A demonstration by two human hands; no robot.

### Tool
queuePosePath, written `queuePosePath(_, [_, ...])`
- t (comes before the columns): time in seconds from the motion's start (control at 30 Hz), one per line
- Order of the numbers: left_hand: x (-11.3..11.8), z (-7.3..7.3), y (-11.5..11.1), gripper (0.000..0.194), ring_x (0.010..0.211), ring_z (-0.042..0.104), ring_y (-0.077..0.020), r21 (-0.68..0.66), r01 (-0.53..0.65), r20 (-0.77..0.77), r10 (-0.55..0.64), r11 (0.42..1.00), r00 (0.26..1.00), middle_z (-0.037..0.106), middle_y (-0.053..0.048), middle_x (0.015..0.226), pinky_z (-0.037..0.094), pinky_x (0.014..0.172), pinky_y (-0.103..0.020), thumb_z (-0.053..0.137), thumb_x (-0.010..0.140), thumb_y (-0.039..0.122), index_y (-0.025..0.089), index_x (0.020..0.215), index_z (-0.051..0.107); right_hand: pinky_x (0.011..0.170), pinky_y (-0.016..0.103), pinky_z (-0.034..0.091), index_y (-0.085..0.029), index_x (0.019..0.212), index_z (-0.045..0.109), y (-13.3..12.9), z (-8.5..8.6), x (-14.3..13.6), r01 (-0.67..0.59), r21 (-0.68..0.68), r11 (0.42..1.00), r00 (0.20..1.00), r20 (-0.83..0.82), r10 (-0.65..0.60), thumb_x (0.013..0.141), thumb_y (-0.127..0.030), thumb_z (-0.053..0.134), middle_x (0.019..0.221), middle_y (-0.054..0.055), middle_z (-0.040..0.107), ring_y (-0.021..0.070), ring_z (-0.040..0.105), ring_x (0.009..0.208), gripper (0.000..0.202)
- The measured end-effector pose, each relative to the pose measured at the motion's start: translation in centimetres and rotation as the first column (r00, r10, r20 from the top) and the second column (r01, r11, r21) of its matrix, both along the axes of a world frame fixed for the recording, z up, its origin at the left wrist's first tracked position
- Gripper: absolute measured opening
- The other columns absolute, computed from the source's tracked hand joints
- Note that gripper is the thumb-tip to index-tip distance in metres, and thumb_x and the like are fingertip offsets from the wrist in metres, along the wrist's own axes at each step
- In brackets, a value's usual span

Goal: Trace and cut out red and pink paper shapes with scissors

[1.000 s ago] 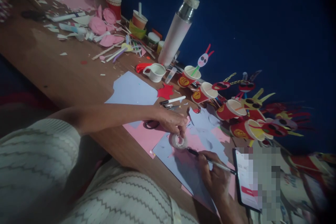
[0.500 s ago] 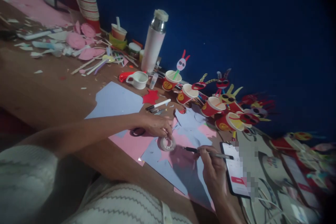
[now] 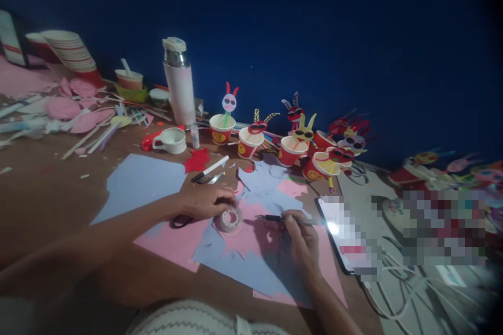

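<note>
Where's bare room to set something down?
Mostly bare wood lies between the left forearm, blue sheet and pink cutouts, with small scraps. Crowded: the back, with red cups, and right of the right hand, with phone and cables.

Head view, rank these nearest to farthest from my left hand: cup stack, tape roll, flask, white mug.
1. Tape roll, at your left hand
2. White mug, beyond the hand, leftward
3. Flask, just behind the mug
4. Cup stack, far left
</note>
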State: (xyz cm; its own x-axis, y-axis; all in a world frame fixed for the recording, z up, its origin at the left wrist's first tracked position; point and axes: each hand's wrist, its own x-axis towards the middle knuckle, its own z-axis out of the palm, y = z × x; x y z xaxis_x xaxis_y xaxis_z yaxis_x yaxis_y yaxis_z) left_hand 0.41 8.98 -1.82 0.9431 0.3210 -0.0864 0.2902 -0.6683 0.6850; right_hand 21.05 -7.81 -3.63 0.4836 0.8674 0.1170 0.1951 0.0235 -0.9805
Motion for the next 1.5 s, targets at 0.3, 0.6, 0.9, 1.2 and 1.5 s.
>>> queuePosePath(0.3, [-0.9, 1.0, -2.7, 0.065, 0.116, 0.044, -0.0288, 0.183, -0.09, -0.031, 0.097, 0.979, 0.995, 0.051, -0.008, 0.125, 0.034, 0.098, -0.039, 0.07, 0.067, 0.046, 0.022, 0.124, 0.05, 0.048, 0.024, 0.045, -0.019, 0.077, 0.059, 0.2, -0.3, 0.6, -0.071, -0.032, 0.997, 0.994, -0.09, 0.067, 0.085, -0.038, 0.054, 0.058, -0.001, 0.059, 0.0147, 0.057, 0.052, 0.022])
queuePosePath(0.6, [-1.6, 1.6, -1.5, 0.044, 0.107, 0.048, -0.024, 0.246, -0.246, 0.029, 0.247, 0.938, 0.969, 0.049, -0.007, 0.118, 0.039, 0.093, -0.035, 0.063, 0.075, 0.037, 0.022, 0.115, 0.052, 0.05, 0.024, 0.044, -0.019, 0.076, 0.059, -0.2, -0.2, 0.6, -0.068, -0.048, 0.997, 0.99, -0.126, 0.061, 0.085, -0.038, 0.055, 0.056, -0.001, 0.059, 0.0149, 0.056, 0.053, 0.021])
queuePosePath(0.9, [-2.8, 0.2, 1.7, 0.052, 0.112, 0.045, -0.0263, 0.38, -0.337, 0.033, 0.352, 0.861, 0.935, 0.049, -0.011, 0.12, 0.038, 0.096, -0.039, 0.054, 0.08, 0.031, 0.017, 0.129, 0.044, 0.051, 0.025, 0.043, -0.02, 0.083, 0.06, -0.3, 0.2, 0.1, -0.041, -0.042, 0.998, 0.975, -0.221, 0.031, 0.083, -0.039, 0.057, 0.057, -0.001, 0.059, 0.0152, 0.056, 0.053, 0.02])
queuePosePath(1.2, [-0.9, -0.1, 0.7, 0.06, 0.117, 0.044, -0.0287, 0.337, -0.326, 0.047, 0.33, 0.883, 0.943, 0.047, -0.012, 0.131, 0.039, 0.095, -0.042, 0.055, 0.078, 0.028, 0.02, 0.135, 0.036, 0.047, 0.022, 0.042, -0.021, 0.082, 0.057, -0.5, -0.5, 0.8, -0.076, -0.027, 0.997, 0.979, -0.191, 0.069, 0.085, -0.039, 0.055, 0.058, -0.003, 0.053, 0.0128, 0.05, 0.052, 0.019])
queuePosePath(1.5, [-0.1, 0.3, 0.5, 0.055, 0.123, 0.041, -0.0301, 0.374, -0.272, -0.013, 0.299, 0.887, 0.954, 0.047, -0.011, 0.135, 0.038, 0.095, -0.045, 0.05, 0.085, 0.034, 0.024, 0.137, 0.036, 0.048, 0.022, 0.042, -0.021, 0.08, 0.055, -0.6, -0.5, 0.9, -0.117, -0.043, 0.992, 0.978, -0.179, 0.107, 0.087, -0.04, 0.052, 0.059, -0.002, 0.054, 0.0141, 0.052, 0.054, 0.02])
